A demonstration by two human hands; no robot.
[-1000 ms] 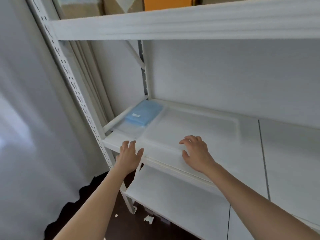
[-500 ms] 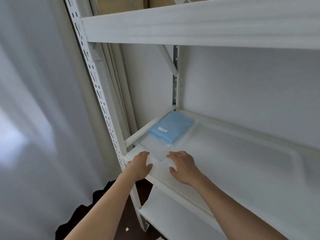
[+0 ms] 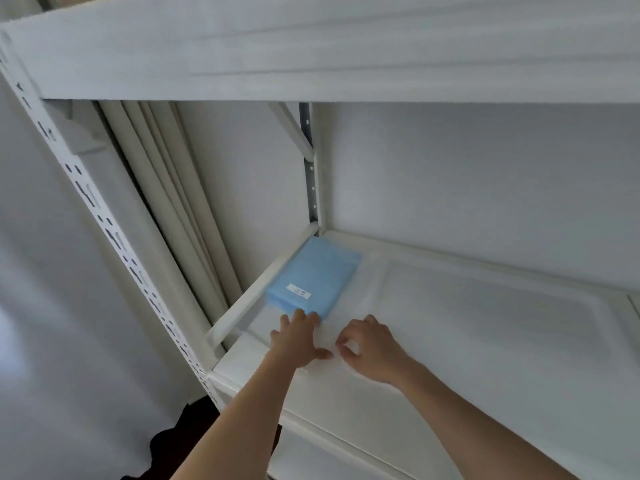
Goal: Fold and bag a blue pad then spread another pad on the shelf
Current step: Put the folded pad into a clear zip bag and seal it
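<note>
A folded blue pad with a small white label lies in a clear bag at the back left corner of the white shelf. A white pad is spread flat over the shelf. My left hand rests flat with its fingers apart, the fingertips touching the near edge of the blue pad. My right hand is just to its right, thumb and forefinger curled together on the clear bag's loose end; whether they pinch it is unclear.
A perforated white upright stands at the left, with a side rail beside the blue pad. Another shelf hangs close overhead. A pale curtain hangs at the far left. A lower shelf sits beneath.
Both hands have slid left and back along the shelf toward the blue pad. My left hand now touches its near edge, and my right fingers have curled from flat into a pinch.
</note>
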